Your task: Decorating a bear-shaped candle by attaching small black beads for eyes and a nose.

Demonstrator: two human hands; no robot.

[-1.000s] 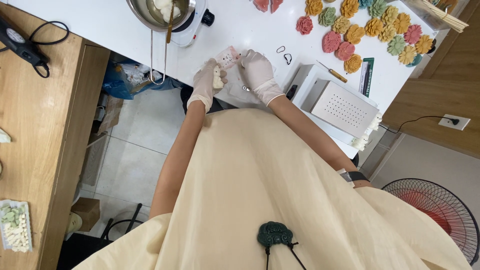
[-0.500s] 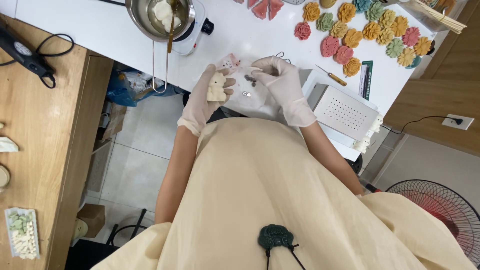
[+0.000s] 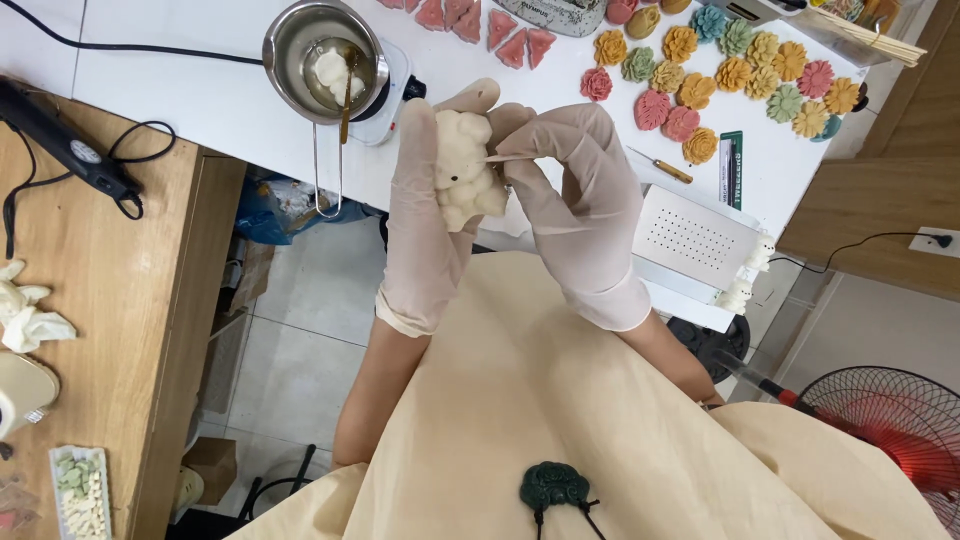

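Holding cream figurine above white table, steel pot beside.

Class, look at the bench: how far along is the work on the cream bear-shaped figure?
Done: many coloured flower pieces lie finished on the white table. In hand: the left hand holds the cream bear figure while the right hand touches a thin stick to its face. Left: only one dark dot shows on the face.
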